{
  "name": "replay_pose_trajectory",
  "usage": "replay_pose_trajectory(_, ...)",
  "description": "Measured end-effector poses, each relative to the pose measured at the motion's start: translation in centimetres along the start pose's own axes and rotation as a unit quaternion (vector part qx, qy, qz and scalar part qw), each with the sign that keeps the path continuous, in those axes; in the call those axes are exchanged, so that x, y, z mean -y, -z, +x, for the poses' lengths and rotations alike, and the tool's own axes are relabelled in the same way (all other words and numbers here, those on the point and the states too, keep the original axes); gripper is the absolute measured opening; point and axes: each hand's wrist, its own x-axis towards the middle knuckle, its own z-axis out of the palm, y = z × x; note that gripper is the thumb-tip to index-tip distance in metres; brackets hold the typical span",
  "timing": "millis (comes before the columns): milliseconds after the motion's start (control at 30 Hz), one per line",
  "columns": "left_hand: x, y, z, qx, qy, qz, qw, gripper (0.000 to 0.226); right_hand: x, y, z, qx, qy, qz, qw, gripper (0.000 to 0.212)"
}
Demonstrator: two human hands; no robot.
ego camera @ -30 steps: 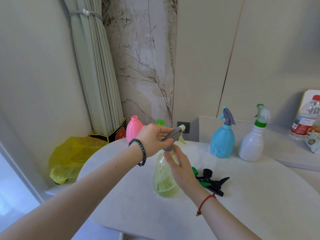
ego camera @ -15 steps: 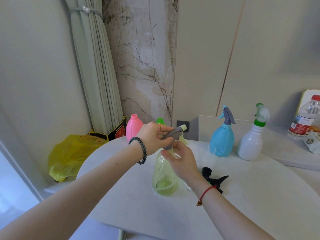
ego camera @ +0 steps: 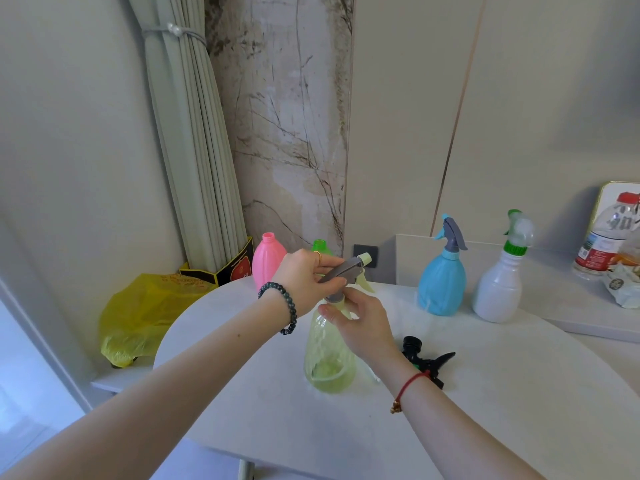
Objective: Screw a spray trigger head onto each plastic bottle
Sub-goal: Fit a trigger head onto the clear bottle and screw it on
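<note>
1. Yellow bottle (ego camera: 329,355): upright on the surface (ego camera: 485,393); likely light, thin-walled. Your right hand (ego camera: 363,323) pinches its stiffer neck; hold there.
2. Trigger head (ego camera: 343,271): rigid, seated on neck; your left hand (ego camera: 304,282) grasps it.

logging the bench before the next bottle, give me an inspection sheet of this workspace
surface: round white table, matte, carrying the job's parts
job's things: translucent yellow-green plastic bottle upright, grey spray trigger head on its neck; pink plastic bottle and green bottle behind, both headless; blue plastic bottle and white plastic bottle with heads on; loose black trigger head lying by the right wrist
clutter: yellow plastic bag left of the table; red-capped clear water bottle at far right
grippers: left hand holds the grey head; right hand grips the yellow-green bottle's neck
cables: nothing seen
surroundings: tied grey curtain, marble wall panel, grey wall socket
</note>
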Motion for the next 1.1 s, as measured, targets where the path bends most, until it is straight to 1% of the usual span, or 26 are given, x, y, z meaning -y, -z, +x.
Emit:
replay_pose_trajectory(67,0.6,0.1,-0.6,-0.016,0.016,-0.094,0.995,0.041,0.0,0.3,0.0,0.017,-0.013,0.003,1.000,0.014)
replay_pose_trajectory(133,1.9,-0.2,-1.6,-0.055,0.022,-0.188,0.980,0.045,0.0,0.6,0.0,0.038,-0.032,0.000,0.999,0.013)
replay_pose_trajectory(167,2.8,-0.5,-2.2,-0.064,0.028,-0.202,0.977,0.047,0.1,0.7,0.1,0.052,-0.038,-0.008,0.998,0.013)
replay_pose_trajectory(200,3.9,-0.9,-2.9,-0.052,0.037,-0.201,0.978,0.050,0.2,0.8,0.2,0.066,-0.042,-0.017,0.997,0.014)
replay_pose_trajectory(233,4.9,-1.5,-3.5,-0.019,0.048,-0.191,0.980,0.057,0.3,1.0,0.3,0.080,-0.043,-0.024,0.996,0.015)
replay_pose_trajectory(333,7.2,-3.7,-4.7,0.114,0.074,-0.122,0.983,0.087,0.9,1.7,0.7,0.115,-0.047,-0.028,0.992,0.013)
replay_pose_trajectory(367,7.7,-4.4,-4.7,0.130,0.078,-0.103,0.983,0.090,1.0,1.8,0.8,0.124,-0.044,-0.031,0.991,0.013)
replay_pose_trajectory(467,8.5,-5.8,-4.6,0.107,0.089,-0.092,0.986,0.084,1.0,1.9,0.9,0.118,-0.044,-0.044,0.991,0.012)
replay_pose_trajectory(600,8.6,-6.3,-4.4,0.081,0.087,-0.105,0.987,0.081,0.6,1.5,0.6,0.074,-0.043,-0.055,0.995,0.023)
replay_pose_trajectory(700,8.7,-6.1,-4.5,0.072,0.094,-0.123,0.985,0.077,0.3,1.3,0.3,0.057,-0.048,-0.037,0.997,0.028)
replay_pose_trajectory(767,8.5,-5.7,-4.3,0.051,0.093,-0.127,0.986,0.078,0.0,1.5,0.1,0.068,-0.055,-0.021,0.996,0.042)
replay_pose_trajectory(833,7.6,-5.0,-3.1,0.006,0.089,-0.151,0.985,0.082,-0.2,2.3,0.2,0.083,-0.051,-0.019,0.995,0.060)
replay_pose_trajectory(867,7.0,-4.5,-2.2,-0.018,0.084,-0.166,0.982,0.083,-0.2,2.8,0.5,0.088,-0.044,-0.031,0.995,0.065)
replay_pose_trajectory(933,5.5,-3.7,0.3,-0.049,0.071,-0.171,0.981,0.092,-0.3,4.3,1.5,0.098,-0.028,-0.063,0.993,0.071)
replay_pose_trajectory(967,4.9,-3.5,1.8,-0.053,0.064,-0.163,0.983,0.096,-0.3,5.0,2.2,0.101,-0.018,-0.078,0.992,0.072)
replay_pose_trajectory(1000,4.3,-3.6,3.2,-0.051,0.060,-0.151,0.985,0.095,-0.4,5.6,3.0,0.098,-0.010,-0.091,0.991,0.074)
replay_pose_trajectory(1033,3.9,-4.0,4.6,-0.047,0.057,-0.142,0.987,0.087,-0.6,6.3,3.9,0.087,-0.008,-0.101,0.991,0.077)
replay_pose_trajectory(1100,3.4,-5.2,6.8,-0.036,0.044,-0.139,0.989,0.061,-1.1,7.3,5.6,0.050,-0.012,-0.113,0.992,0.078)
